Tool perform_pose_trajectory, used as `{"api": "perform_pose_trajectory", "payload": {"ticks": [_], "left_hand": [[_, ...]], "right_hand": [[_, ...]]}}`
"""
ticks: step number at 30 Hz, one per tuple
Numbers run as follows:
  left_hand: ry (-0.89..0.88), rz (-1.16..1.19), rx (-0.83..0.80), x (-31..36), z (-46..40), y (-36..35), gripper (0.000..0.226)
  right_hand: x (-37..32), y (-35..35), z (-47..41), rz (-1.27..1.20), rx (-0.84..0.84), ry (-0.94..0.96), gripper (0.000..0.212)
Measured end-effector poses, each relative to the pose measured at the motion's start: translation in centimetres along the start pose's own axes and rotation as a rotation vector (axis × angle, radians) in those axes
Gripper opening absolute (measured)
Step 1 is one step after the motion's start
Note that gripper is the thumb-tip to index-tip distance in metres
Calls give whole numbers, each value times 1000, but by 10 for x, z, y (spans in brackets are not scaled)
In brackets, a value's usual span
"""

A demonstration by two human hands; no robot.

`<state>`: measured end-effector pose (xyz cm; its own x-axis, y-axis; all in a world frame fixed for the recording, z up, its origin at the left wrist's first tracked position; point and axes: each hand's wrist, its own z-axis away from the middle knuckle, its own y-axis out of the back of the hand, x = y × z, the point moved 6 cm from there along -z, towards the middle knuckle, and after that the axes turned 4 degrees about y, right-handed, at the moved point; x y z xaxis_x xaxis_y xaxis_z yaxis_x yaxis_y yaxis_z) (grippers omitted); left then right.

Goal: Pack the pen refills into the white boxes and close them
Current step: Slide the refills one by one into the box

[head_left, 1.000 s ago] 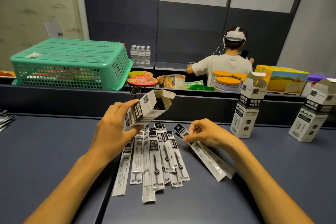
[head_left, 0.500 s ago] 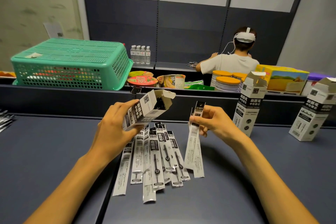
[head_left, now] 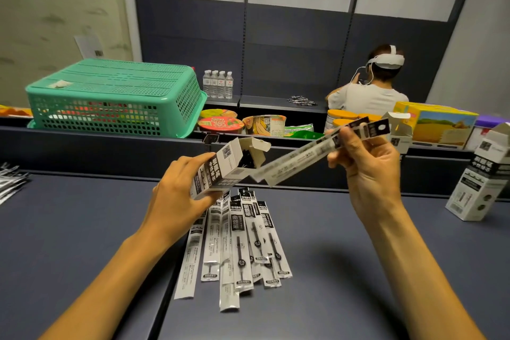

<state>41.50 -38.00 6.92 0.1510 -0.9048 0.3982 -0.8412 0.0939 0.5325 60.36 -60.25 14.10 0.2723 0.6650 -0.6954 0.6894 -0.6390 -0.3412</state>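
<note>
My left hand (head_left: 176,199) grips a white box (head_left: 220,168) with black print, tilted, its open top flaps pointing right. My right hand (head_left: 367,171) pinches a small bundle of packaged pen refills (head_left: 303,156) near their black header ends. The bundle slants down to the left, and its lower tips sit at the box's open mouth. Several more packaged refills (head_left: 242,240) lie fanned out on the dark table (head_left: 82,229) below my hands. Two other white boxes stand upright with open flaps: one (head_left: 480,176) at the right edge, one (head_left: 400,132) partly hidden behind my right hand.
An upturned green basket (head_left: 116,96) sits at the back left beyond a dark divider. Instant noodle cups (head_left: 220,124), water bottles (head_left: 218,83), orange-lidded tubs and a yellow carton (head_left: 438,121) line the back. A person in a headset (head_left: 369,91) stands behind. More refills (head_left: 11,182) lie at the far left.
My right hand lifted a bundle of refills off the table, swung it from hanging upright to slanting, and brought its lower end to the open mouth of the box. The left hand kept holding the box.
</note>
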Motion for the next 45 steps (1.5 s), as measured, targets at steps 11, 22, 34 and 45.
{"api": "perform_pose_trajectory", "payload": {"ticks": [11,22,34,45], "left_hand": [[-6,-13,-14,-1,1,-1,73],[-17,-20,-24,0,1,-3,75],[-17,-4,-25,-1,1,-4,75],[-21,-14,-24,-1,1,-4,74]], "right_hand": [[-2,-7,1,47,89,91,17],[10,-39,15,189,-159,202,12],[30,-50,19,325,-307,160,19],[38,-52,22,532,-313,241,15]]}}
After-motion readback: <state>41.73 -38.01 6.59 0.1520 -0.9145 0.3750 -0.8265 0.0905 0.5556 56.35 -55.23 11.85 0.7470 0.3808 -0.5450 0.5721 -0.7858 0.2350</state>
